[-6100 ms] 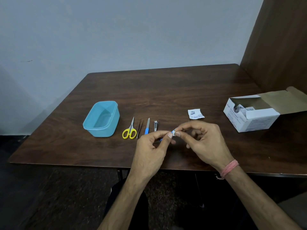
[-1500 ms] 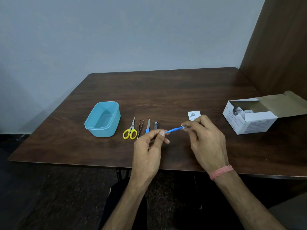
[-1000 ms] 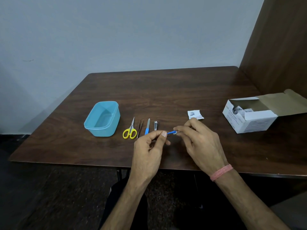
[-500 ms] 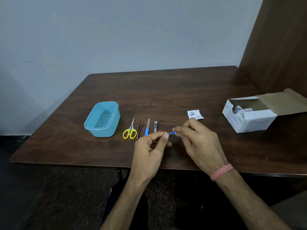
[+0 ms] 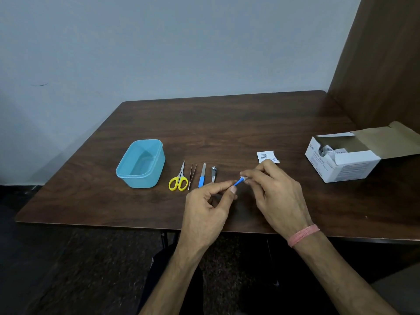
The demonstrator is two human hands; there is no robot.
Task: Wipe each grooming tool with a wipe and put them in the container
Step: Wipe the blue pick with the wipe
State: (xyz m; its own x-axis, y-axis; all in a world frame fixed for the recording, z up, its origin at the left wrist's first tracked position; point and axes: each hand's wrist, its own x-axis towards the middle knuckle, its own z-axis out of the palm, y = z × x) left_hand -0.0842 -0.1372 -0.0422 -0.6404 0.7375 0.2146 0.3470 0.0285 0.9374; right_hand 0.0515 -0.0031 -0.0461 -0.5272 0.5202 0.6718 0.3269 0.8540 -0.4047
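My left hand point(image 5: 208, 201) pinches one end of a thin blue grooming tool point(image 5: 237, 183) above the table's front part. My right hand point(image 5: 276, 192) pinches a small white wipe point(image 5: 243, 178) around the tool's other end. To the left of my hands lie, in a row on the table, yellow-handled scissors point(image 5: 178, 180), tweezers point(image 5: 192, 176), a blue-handled nail file point(image 5: 202, 176) and a nail clipper point(image 5: 213, 174). The light blue container point(image 5: 142, 163) stands open at the left end of the row and looks empty.
A torn white wipe sachet point(image 5: 267, 156) lies behind my right hand. An open white box of wipes point(image 5: 345, 159) stands at the right. The dark wooden table point(image 5: 227, 123) meets a brown panel point(image 5: 381, 64) at the right and a grey wall behind.
My right hand has slid the wipe back and forth along the blue tool held by my left hand. The rest of the table is unchanged.
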